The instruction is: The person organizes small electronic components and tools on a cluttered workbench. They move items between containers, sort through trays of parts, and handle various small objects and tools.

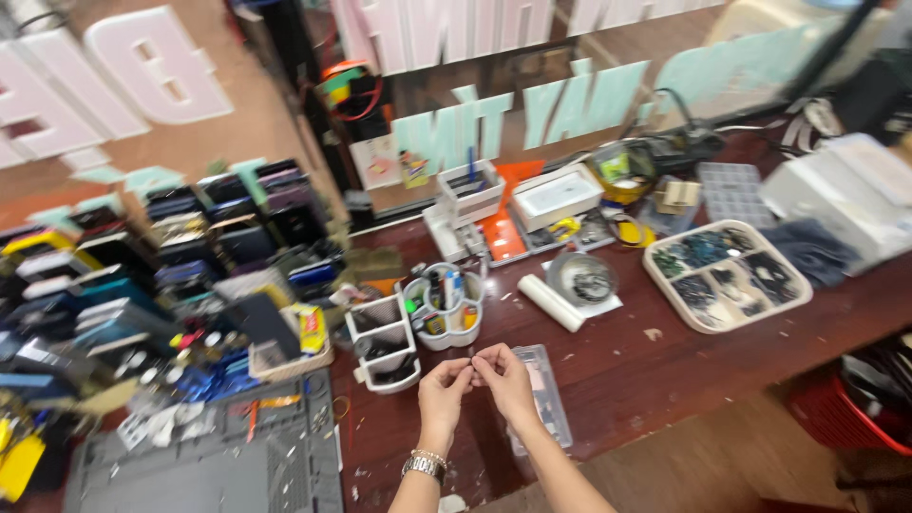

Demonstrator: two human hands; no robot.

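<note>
Nearest the camera, a metal wristwatch (pixel 425 465) is worn on the left hand (pixel 444 389), which is brought fingertip to fingertip with the right hand (pixel 505 377). Between the pinched tips a tiny dark part (pixel 472 356) is held — too small to be identified — and it is kept directly above the clear plastic case (pixel 545 399), probably so that anything dropped is caught there. Just beyond the case a white tool caddy (pixel 445 309) is set within easy reach; to the case's left a grey work mat (pixel 223 456) is spread.
</note>
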